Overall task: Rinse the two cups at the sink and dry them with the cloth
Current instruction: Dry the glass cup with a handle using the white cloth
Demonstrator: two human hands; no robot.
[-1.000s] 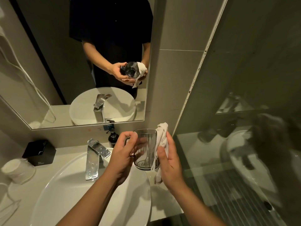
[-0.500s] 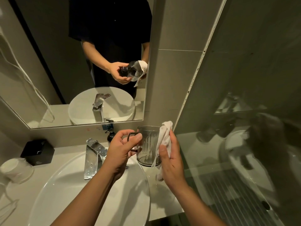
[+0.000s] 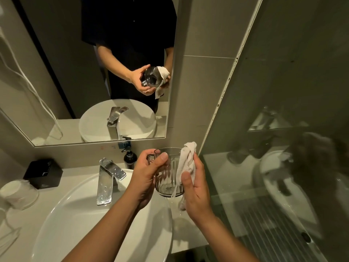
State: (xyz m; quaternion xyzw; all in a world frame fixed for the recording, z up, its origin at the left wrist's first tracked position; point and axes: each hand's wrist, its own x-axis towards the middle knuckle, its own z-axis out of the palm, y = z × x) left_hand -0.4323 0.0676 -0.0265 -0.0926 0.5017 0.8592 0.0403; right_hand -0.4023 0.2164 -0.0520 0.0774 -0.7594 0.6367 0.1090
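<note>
At the white basin [image 3: 56, 224] under a mirror [image 3: 56, 72], left hand [image 3: 145, 178] grips cup [image 3: 168, 178], right hand [image 3: 196, 193] clutches cloth [image 3: 187, 157]

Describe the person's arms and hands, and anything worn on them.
Both forearms are bare to the frame's edge: no sleeves, gloves, watch or bracelet show on the left hand or right hand. The mirror reflects a dark short-sleeved top.
</note>
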